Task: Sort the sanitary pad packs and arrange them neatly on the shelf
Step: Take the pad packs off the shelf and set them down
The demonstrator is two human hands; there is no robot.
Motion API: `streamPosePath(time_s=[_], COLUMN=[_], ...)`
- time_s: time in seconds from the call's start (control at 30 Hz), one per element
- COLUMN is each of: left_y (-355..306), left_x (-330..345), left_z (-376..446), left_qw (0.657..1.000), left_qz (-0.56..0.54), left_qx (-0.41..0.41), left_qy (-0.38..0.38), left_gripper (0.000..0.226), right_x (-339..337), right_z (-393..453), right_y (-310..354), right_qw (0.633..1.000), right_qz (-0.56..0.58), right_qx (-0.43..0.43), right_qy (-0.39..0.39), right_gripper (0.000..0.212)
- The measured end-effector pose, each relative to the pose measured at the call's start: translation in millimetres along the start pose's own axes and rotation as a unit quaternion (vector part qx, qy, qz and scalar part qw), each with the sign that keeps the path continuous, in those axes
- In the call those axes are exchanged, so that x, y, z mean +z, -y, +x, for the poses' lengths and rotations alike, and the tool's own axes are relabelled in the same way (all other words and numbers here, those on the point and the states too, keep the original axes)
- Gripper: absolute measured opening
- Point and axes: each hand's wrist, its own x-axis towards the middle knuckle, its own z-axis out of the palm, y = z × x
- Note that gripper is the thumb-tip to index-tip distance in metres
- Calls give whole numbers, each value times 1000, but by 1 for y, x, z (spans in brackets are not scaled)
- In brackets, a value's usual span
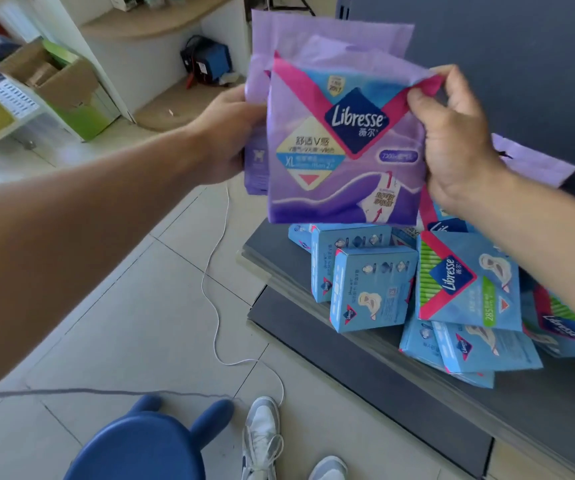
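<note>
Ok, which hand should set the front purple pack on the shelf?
Probably the right hand: it pinches the front purple pack beside the shelf. The left hand holds the packs behind.

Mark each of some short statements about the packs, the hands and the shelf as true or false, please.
1. Both hands hold purple packs. True: left hand, right hand.
2. The front purple pack reads XL. True.
3. The blue packs stand in neat rows on the shelf. False: they lie in a loose heap.
4. A red stool stands by the shoes. False: the stool is blue.
5. A white cable lies on the floor. True.
</note>
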Motion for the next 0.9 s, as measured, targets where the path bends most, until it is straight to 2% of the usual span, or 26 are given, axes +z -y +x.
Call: streamPosePath(time_s=[0.13,0.3,0.37,0.43,0.5,0.57,0.6,0.7,0.77,0.83,0.9], left_y=[17,25,25,24,27,38,43,52,57,62,70], left_x=[28,39,44,47,51,52,52,51,48,52,66], left_z=[-21,-45,-54,-67,-79,-92,-97,-121,-136,-153,-170], left_qw=[998,999,997,994,990,989,989,987,986,983,979], left_qz=[-46,-27,-42,-48,4,45,58,60,36,21,4], left_qx=[-34,-47,-57,-51,-11,19,32,35,23,17,21], left_qy=[17,-3,25,89,140,143,135,147,162,179,205], left_gripper=[25,31,48,68,73,101,106,98,100,101,81], right_x=[-1,-11,-13,-13,-16,-17,-15,-7,-8,-14,-22], right_z=[-18,-38,-49,-63,-81,-101,-110,-149,-180,-221,-263], right_y=[-7,-16,-17,-14,-12,-9,-7,0,2,0,-5], right_qw=[999,997,996,994,992,988,987,984,987,987,988], right_qz=[27,41,41,28,-1,-30,-41,-34,-42,-101,-97], right_qx=[38,61,59,63,64,65,64,54,35,6,2], right_qy=[-5,-31,-56,-82,-111,-136,-144,-165,-149,-127,-123], right_gripper=[13,15,15,14,12,11,11,7,36,70,86])
